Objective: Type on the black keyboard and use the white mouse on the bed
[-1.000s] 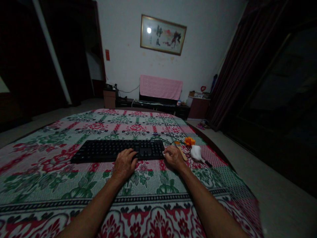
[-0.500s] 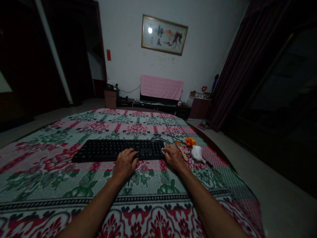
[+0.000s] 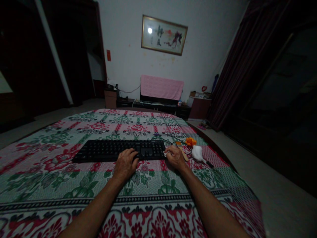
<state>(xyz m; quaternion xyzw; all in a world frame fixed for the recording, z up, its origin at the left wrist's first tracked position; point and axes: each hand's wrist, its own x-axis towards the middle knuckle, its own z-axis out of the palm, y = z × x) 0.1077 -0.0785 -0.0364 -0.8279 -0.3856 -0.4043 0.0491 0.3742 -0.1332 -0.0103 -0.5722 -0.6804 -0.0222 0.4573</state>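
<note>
A black computer keyboard (image 3: 106, 149) lies flat on the flowered tablecloth, its length running left to right. My left hand (image 3: 125, 162) rests on its front edge near the middle, fingers lying over the keys and thumb apart. At the right end, by the number keys, my right hand (image 3: 175, 157) is closed with a small white wad (image 3: 167, 153) between thumb and fingers. The wad is mostly covered, so its material is unclear. Just beyond that hand lies a flat tan stick (image 3: 184, 154).
Right of my right hand are a white bundle (image 3: 197, 153), a dark-tipped handle (image 3: 209, 164) and a crumpled orange thing (image 3: 190, 142). A thin dark cable (image 3: 170, 135) runs behind the keyboard. The table edge (image 3: 223, 158) curves away at the right.
My right hand has shifted slightly right with the white wad, to the keyboard's right edge. My left hand and the keyboard look almost unmoved.
</note>
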